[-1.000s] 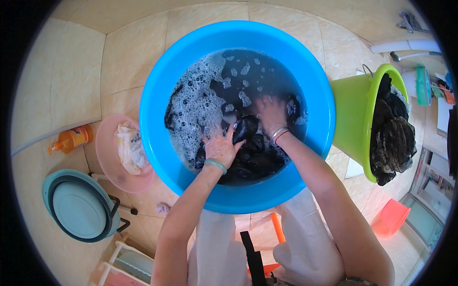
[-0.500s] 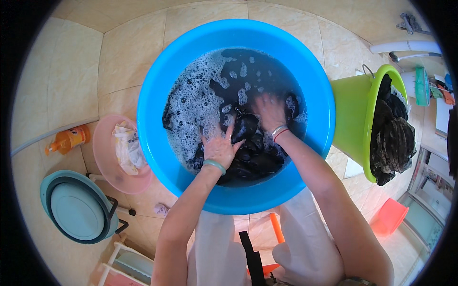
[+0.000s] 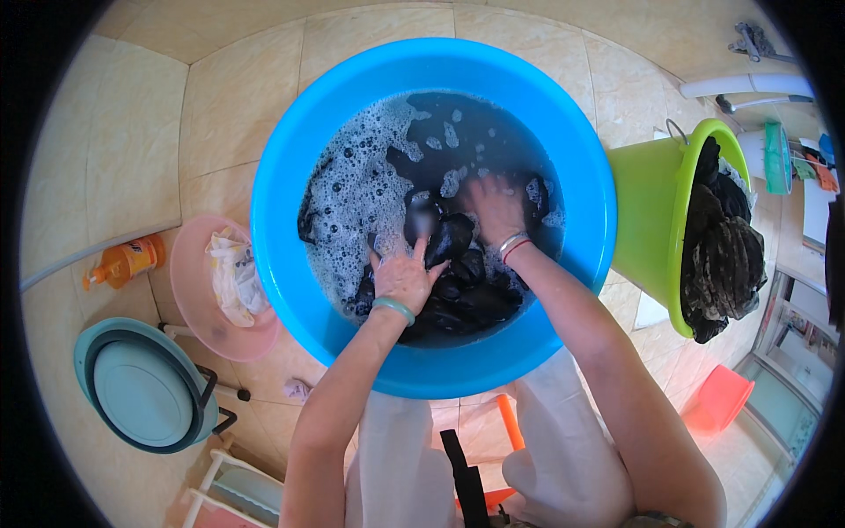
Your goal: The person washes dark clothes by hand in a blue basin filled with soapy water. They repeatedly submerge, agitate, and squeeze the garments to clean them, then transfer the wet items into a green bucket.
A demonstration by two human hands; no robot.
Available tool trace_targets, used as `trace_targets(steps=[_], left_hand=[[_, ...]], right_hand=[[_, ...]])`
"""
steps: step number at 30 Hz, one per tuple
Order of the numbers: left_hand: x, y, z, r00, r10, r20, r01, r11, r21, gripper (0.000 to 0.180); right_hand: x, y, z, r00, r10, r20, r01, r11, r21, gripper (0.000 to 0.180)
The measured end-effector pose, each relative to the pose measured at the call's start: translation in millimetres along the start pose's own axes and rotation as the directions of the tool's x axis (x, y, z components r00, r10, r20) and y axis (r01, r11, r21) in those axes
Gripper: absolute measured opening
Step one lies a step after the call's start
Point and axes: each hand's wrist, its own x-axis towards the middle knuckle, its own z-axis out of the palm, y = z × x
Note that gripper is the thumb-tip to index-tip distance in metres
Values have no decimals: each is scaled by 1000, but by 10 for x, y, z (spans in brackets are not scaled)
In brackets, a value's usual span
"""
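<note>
Though my left hand (image 3: 403, 280) spreads over black cloth (image 3: 475, 304), I can't tell if it grips. My right hand (image 3: 495, 209) splays empty in the blue basin (image 3: 289, 220).

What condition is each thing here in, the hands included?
Left hand: fingers spread, against dark cloth, fingertips in the water
Right hand: mostly underwater, grip unclear
Dark cloth: soaked, partly submerged
Water: dark, murky, foamy on the left
Blue tub: partly filled
Green bucket: loaded with dark fabric
Pink basin: holding pale cloth
</note>
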Motion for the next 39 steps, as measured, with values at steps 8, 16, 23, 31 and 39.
trace_targets(steps=[8,16,23,31,39], left_hand=[[-11,5,10,999,25,-45,-26,1000,-5,81],[-11,6,18,997,30,-66,-31,999,-11,81],[-23,17,1,997,30,-70,-30,1000,-7,81],[-47,-14,-10,994,54,-98,-55,998,-10,79],[-37,55,-267,983,-5,183,25,994,-107,74]], right_hand=[[10,-3,-18,999,15,51,-12,998,-64,26],[7,-1,-36,1000,14,23,-13,999,-39,26],[-3,25,37,992,34,-124,-31,999,26,25],[36,21,-195,956,291,-47,-244,871,426,29],[41,70,-178,927,368,-69,-249,744,620,31]])
